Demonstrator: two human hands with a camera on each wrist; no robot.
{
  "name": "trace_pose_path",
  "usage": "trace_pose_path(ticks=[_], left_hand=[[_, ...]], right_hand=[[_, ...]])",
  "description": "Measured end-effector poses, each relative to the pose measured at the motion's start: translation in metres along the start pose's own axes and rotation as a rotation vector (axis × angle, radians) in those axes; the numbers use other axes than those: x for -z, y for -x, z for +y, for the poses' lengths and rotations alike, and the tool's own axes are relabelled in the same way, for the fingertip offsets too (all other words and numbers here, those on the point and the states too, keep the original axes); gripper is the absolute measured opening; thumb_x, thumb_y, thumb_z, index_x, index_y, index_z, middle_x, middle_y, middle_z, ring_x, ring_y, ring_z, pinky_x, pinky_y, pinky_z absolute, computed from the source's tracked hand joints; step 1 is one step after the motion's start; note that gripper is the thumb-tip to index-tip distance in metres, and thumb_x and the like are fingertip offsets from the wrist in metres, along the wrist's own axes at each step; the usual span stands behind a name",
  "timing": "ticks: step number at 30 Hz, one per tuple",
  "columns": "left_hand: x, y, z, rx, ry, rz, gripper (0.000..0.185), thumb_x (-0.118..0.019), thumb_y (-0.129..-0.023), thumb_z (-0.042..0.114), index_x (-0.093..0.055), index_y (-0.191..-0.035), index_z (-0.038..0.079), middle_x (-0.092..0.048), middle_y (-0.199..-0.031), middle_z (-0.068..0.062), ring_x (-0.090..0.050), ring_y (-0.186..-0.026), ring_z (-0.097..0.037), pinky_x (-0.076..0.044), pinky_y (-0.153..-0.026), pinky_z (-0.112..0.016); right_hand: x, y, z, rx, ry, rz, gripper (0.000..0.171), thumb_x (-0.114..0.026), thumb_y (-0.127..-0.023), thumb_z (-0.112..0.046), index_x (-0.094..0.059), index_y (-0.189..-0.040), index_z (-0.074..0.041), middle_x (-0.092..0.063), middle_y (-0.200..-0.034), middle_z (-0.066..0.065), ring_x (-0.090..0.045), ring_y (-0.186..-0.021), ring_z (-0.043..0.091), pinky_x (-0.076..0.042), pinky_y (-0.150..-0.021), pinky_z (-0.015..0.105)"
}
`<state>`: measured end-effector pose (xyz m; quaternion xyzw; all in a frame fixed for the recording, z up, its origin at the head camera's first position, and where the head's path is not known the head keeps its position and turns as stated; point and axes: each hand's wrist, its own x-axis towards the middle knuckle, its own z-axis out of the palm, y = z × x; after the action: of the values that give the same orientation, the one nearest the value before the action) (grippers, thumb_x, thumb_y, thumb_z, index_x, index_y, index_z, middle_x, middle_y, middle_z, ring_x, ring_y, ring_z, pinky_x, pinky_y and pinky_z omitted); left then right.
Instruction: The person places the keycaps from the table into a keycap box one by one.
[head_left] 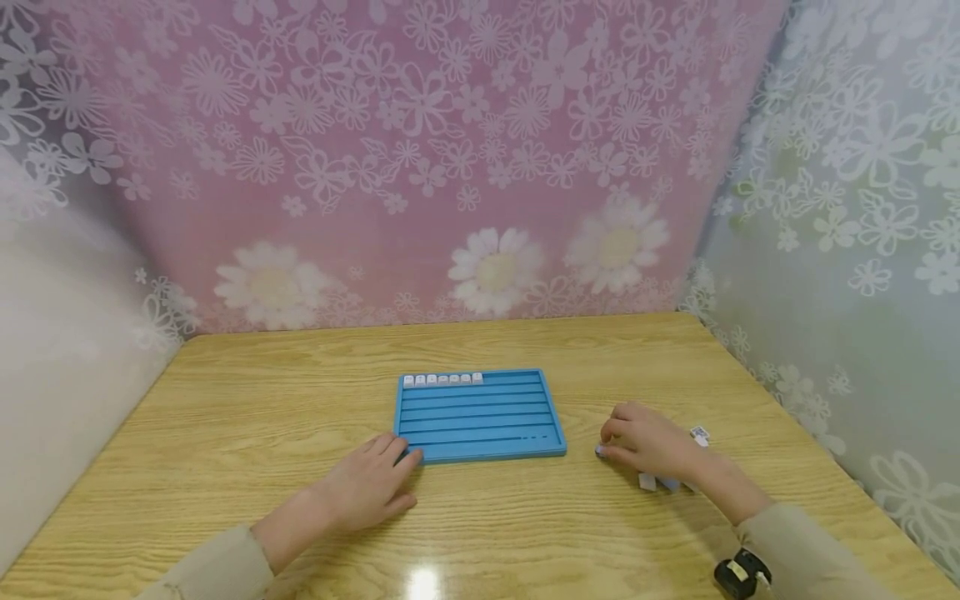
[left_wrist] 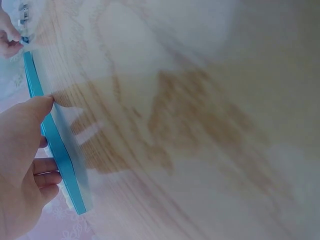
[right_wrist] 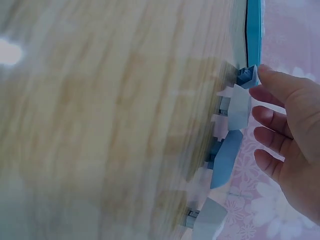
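A blue ridged tray (head_left: pixel 480 432) lies on the table, with several white keycaps (head_left: pixel 442 379) lined up along its far row from the left. My left hand (head_left: pixel 371 483) rests on the tray's near left corner, fingers relaxed over the rim; the left wrist view shows the thumb against the tray's side (left_wrist: pixel 63 157). To the right of the tray, my right hand (head_left: pixel 647 440) pinches a small bluish keycap (head_left: pixel 599 451) between thumb and fingertips. White and blue loose keycaps lie under and behind that hand, among them a white keycap (head_left: pixel 647 481) and a blue keycap (right_wrist: pixel 226 159).
A black object with a pale label (head_left: pixel 738 575) sits by the right sleeve at the near right. Flowered cloth (head_left: pixel 405 167) hangs behind the wooden table (head_left: pixel 262 400) and along its right side. A pale wall (head_left: pixel 60 350) stands at the left.
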<state>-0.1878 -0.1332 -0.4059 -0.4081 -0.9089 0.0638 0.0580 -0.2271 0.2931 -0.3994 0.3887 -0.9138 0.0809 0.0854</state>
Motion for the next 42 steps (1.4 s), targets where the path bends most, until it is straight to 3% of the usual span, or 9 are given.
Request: trace_pose_path(ticks=[7,17,27,32,42], left_hand=[[-0.0024,0.0003,-0.0002,-0.018,0.001,0.033,0.055,-0.053,-0.092,0.044,-0.048,-0.128,0.003,-0.049,-0.116,-0.013,-0.046,-0.109,-0.028,-0.04,-0.096,-0.041],[-0.0003,0.0,0.0005,0.009,0.014,-0.016,0.056,-0.052,-0.092,0.044,-0.047,-0.131,0.004,-0.049,-0.119,-0.013,-0.045,-0.113,-0.027,-0.039,-0.098,-0.041],[0.0,-0.0009,0.0006,0.013,0.018,-0.009,0.056,-0.052,-0.092,0.044,-0.047,-0.131,0.004,-0.049,-0.119,-0.013,-0.045,-0.113,-0.027,-0.039,-0.098,-0.041],[0.0008,-0.0005,0.0012,0.014,0.016,-0.015,0.056,-0.051,-0.092,0.044,-0.047,-0.131,0.004,-0.049,-0.12,-0.013,-0.044,-0.113,-0.027,-0.039,-0.098,-0.04],[0.0004,-0.0007,0.0005,0.0,0.005,0.012,0.055,-0.054,-0.091,0.043,-0.048,-0.129,0.004,-0.049,-0.116,-0.012,-0.045,-0.109,-0.026,-0.04,-0.096,-0.04]], right_hand=[[0.0009,-0.0002,-0.0029,-0.079,-0.121,-0.087,0.006,-0.066,-0.086,-0.024,-0.065,-0.089,-0.019,-0.048,-0.084,-0.011,-0.04,-0.068,0.002,-0.04,-0.058,0.021],[0.0024,-0.0019,-0.0038,-0.079,-0.142,-0.111,0.012,-0.071,-0.082,-0.025,-0.063,-0.088,-0.019,-0.047,-0.081,-0.009,-0.04,-0.068,0.004,-0.04,-0.057,0.023],[0.004,0.0026,-0.0007,-0.124,-0.188,-0.127,0.008,-0.065,-0.087,-0.028,-0.065,-0.09,-0.02,-0.048,-0.084,-0.009,-0.046,-0.071,0.005,-0.043,-0.059,0.023],[0.004,0.0027,0.0003,-0.12,-0.193,-0.161,0.01,-0.065,-0.087,-0.028,-0.066,-0.092,-0.02,-0.048,-0.086,-0.01,-0.045,-0.073,0.006,-0.042,-0.061,0.024],[0.0059,0.0,0.0017,-0.101,-0.213,-0.15,0.011,-0.062,-0.09,-0.027,-0.068,-0.095,-0.019,-0.049,-0.087,-0.011,-0.044,-0.074,0.004,-0.043,-0.061,0.023]])
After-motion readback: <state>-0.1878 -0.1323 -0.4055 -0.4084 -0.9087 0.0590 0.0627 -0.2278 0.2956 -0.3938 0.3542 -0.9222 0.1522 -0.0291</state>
